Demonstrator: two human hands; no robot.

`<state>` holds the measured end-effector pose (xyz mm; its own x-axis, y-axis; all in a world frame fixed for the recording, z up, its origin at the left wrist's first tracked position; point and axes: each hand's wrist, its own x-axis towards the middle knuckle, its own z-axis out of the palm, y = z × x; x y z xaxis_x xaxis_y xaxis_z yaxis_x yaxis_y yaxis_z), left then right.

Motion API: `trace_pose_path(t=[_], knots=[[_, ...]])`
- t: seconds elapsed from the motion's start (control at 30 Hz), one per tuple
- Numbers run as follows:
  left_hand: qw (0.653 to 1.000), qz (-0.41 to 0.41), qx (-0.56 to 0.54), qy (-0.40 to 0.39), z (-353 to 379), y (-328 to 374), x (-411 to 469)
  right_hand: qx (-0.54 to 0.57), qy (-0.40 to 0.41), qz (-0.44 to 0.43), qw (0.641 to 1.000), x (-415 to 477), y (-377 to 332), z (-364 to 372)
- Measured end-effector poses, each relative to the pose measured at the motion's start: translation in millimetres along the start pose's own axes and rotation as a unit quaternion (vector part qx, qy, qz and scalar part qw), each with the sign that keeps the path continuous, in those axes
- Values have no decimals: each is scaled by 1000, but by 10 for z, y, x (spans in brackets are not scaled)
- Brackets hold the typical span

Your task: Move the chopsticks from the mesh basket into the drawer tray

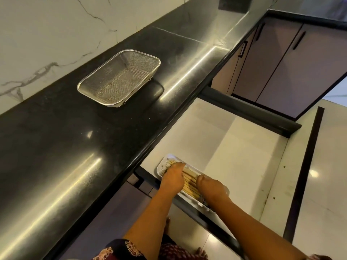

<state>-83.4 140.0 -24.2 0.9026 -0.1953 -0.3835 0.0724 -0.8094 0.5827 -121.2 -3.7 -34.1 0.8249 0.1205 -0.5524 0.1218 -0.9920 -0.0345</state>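
The steel mesh basket (120,77) stands on the black countertop with nothing visible inside it. Down in the open drawer, a white tray (161,166) holds a row of pale wooden chopsticks (189,180) lying side by side. My left hand (173,176) rests on the far end of the chopsticks, fingers curled down over them. My right hand (212,188) presses on their near end. Both hands hide parts of the bundle and the tray's near end.
The black countertop (75,147) overhangs the drawer's left side. The white drawer floor (234,147) stretches to the right of the tray, bounded by dark rails (249,113). Cabinet doors with black handles (281,62) stand beyond. My bare feet show on the floor below.
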Motion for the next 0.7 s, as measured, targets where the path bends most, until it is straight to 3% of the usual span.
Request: trace_pose_path(t=[0.1,0.17,0.4,0.7], knots=[[976,46,194,-81,84,-48,47,-72,36,-17,997,102,-41,111],[959,56,257,-104,123,-59,72,-77,40,-4,996,124,-88,186],[940,71,307,-132,206,-190,57,-77,33,10,996,117,-41,289],[941,64,304,-131,208,-202,30,-51,-16,-2,999,85,105,376]])
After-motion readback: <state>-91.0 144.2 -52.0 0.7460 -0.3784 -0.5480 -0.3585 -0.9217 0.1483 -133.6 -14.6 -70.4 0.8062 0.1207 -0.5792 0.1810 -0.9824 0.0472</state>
